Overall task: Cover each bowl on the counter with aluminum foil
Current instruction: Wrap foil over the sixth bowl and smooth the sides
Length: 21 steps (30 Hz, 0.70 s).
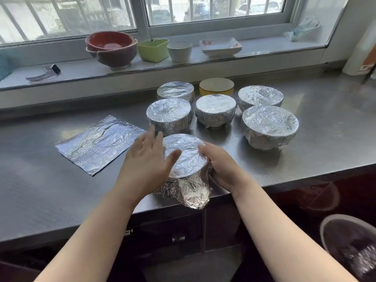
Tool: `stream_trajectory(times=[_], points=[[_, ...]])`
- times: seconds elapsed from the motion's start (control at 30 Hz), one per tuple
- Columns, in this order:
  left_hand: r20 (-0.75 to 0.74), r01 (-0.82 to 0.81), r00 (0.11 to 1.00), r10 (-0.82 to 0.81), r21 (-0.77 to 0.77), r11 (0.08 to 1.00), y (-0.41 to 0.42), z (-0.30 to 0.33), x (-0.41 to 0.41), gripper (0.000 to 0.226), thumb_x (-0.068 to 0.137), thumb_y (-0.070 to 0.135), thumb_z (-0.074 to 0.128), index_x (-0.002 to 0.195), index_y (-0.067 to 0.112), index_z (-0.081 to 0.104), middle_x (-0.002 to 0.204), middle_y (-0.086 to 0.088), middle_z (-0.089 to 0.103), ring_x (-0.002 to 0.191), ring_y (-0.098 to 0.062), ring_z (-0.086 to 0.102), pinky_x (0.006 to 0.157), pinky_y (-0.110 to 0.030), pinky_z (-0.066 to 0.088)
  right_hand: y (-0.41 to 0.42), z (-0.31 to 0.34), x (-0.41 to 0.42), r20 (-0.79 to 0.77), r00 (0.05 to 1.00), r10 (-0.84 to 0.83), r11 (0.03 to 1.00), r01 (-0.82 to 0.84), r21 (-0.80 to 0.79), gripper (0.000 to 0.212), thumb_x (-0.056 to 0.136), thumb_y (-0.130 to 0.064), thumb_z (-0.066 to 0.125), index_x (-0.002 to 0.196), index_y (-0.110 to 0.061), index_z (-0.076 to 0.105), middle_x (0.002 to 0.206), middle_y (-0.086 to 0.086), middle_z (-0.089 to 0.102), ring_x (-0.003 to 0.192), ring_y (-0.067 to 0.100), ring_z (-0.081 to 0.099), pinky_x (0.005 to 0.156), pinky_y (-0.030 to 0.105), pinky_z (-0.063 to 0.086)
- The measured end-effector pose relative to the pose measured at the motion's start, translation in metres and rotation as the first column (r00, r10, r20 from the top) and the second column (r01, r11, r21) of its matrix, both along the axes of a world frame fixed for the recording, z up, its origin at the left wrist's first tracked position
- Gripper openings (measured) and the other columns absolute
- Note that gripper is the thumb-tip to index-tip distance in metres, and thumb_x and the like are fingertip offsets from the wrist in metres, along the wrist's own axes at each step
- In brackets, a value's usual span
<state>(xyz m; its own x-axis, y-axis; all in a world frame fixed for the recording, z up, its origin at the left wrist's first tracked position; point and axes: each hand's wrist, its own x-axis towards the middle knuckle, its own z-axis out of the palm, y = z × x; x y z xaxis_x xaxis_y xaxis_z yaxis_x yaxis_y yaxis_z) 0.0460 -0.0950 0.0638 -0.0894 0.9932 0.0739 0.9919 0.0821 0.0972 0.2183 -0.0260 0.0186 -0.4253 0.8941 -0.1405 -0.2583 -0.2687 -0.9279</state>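
1. Surface: brushed steel counter (305, 151) below a barred window (183, 11); a white sill (81, 70) runs between them.
2. Sill holds stacked red-brown bowls (111, 48), a green container (153, 49), a white cup (179, 51), a white square dish (220, 46) and a watch (45, 73).
3. Near counter edge: foil-wrapped bowl (184, 157), a loose flap of foil hanging past the edge.
4. Left hand (145, 161): fingers straight and spread, thumb lying on the foil top, palm at the bowl's left side. Right hand (220, 165): fingers curled around the bowl's right wall, pressing foil.
5. Farther back: five more foil-covered bowls (169, 115); an uncovered yellow bowl (216, 87) sits far centre.
6. Flat foil sheet (99, 144) lies left of the hands.
7. Hard to read: a round dark vessel (350, 247) is cut off at the near right and blurred, possibly a bin with scrap foil. The bowl's base is hidden by foil.
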Motion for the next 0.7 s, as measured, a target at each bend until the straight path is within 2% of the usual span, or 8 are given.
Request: stream_trajectory(times=[0.07,0.17,0.27,0.37,0.43,0.5,0.6,0.7], points=[[-0.003,0.14,0.99,-0.14,0.025,0.99,0.01,0.002,0.0,0.088,0.085,0.076,-0.007,0.157,0.025,0.0,0.163,0.006,-0.01,0.149,-0.012,-0.011,0.12,-0.035,-0.003,0.0,-0.001,0.001,-0.018,1.0,0.008,1.0,-0.007,0.014,0.041,0.091,-0.022,0.051,0.127,-0.003,0.059,0.125,0.027,0.062,0.122,0.045,0.054,0.109,0.058,0.037],[0.02,0.303,0.953,-0.303,-0.011,0.953,0.021,-0.001,0.002,0.093,0.077,0.079,-0.013,0.156,0.031,0.003,0.163,0.011,-0.005,0.149,-0.007,-0.008,0.121,-0.034,-0.002,-0.001,-0.001,0.001,-0.021,1.0,0.012,0.999,-0.011,0.035,0.04,0.092,-0.021,0.05,0.127,-0.003,0.059,0.126,0.029,0.06,0.12,0.044,0.056,0.109,0.058,0.037],[0.032,0.32,0.947,-0.319,-0.023,0.947,0.025,-0.006,0.001,0.091,0.077,0.078,-0.008,0.156,0.034,0.005,0.163,0.015,0.001,0.149,-0.006,-0.001,0.12,-0.033,0.004,0.0,-0.001,0.003,-0.007,0.999,0.05,0.998,-0.049,0.046,0.038,0.096,-0.021,0.048,0.128,-0.003,0.058,0.128,0.031,0.058,0.12,0.045,0.055,0.108,0.058,0.035],[0.017,0.312,0.95,-0.312,-0.016,0.95,0.026,-0.007,0.001,0.091,0.078,0.077,-0.007,0.156,0.033,0.005,0.163,0.015,0.002,0.149,-0.005,0.001,0.12,-0.031,0.004,0.0,0.0,0.005,0.042,0.998,0.05,0.996,-0.053,0.065,0.034,0.102,-0.027,0.045,0.121,-0.005,0.062,0.123,0.025,0.063,0.112,0.032,0.061,0.107,0.053,0.039],[0.017,0.308,0.951,-0.307,-0.014,0.951,0.027,-0.007,0.0,0.091,0.077,0.077,-0.007,0.156,0.033,0.006,0.163,0.015,0.003,0.149,-0.006,0.002,0.12,-0.031,0.005,-0.001,0.006,0.008,0.11,0.991,-0.074,0.993,0.064,0.098,0.043,0.098,-0.046,0.043,0.11,-0.011,0.065,0.12,0.015,0.067,0.12,0.028,0.059,0.109,0.047,0.041],[0.023,0.306,0.952,-0.306,-0.007,0.952,0.027,-0.007,0.001,0.09,0.078,0.076,-0.006,0.156,0.033,0.007,0.163,0.015,0.004,0.149,-0.006,0.003,0.119,-0.031,0.006,-0.002,0.012,0.014,0.167,0.924,-0.344,0.929,0.31,0.201,0.051,0.095,-0.054,0.042,0.122,-0.015,0.061,0.13,0.001,0.062,0.129,0.019,0.052,0.115,0.044,0.036],[0.023,0.304,0.953,-0.304,0.005,0.953,0.026,-0.008,0.001,0.089,0.079,0.074,-0.004,0.156,0.031,0.009,0.163,0.015,0.006,0.148,-0.007,0.005,0.118,-0.031,0.007,-0.026,0.024,0.013,0.06,0.807,-0.588,0.768,0.534,0.353,0.043,0.106,-0.029,0.036,0.144,-0.011,0.044,0.145,-0.004,0.049,0.135,0.005,0.043,0.116,0.027,0.032],[0.019,0.299,0.954,-0.3,0.028,0.954,0.028,-0.01,0.001,0.088,0.08,0.072,-0.001,0.156,0.03,0.014,0.162,0.014,0.01,0.148,-0.009,0.01,0.119,-0.033,0.011,-0.058,0.03,-0.009,0.235,0.873,-0.426,0.831,0.275,0.483,0.053,0.103,-0.036,0.034,0.153,-0.018,0.026,0.156,-0.012,0.029,0.142,-0.004,0.022,0.114,0.011,0.018]])
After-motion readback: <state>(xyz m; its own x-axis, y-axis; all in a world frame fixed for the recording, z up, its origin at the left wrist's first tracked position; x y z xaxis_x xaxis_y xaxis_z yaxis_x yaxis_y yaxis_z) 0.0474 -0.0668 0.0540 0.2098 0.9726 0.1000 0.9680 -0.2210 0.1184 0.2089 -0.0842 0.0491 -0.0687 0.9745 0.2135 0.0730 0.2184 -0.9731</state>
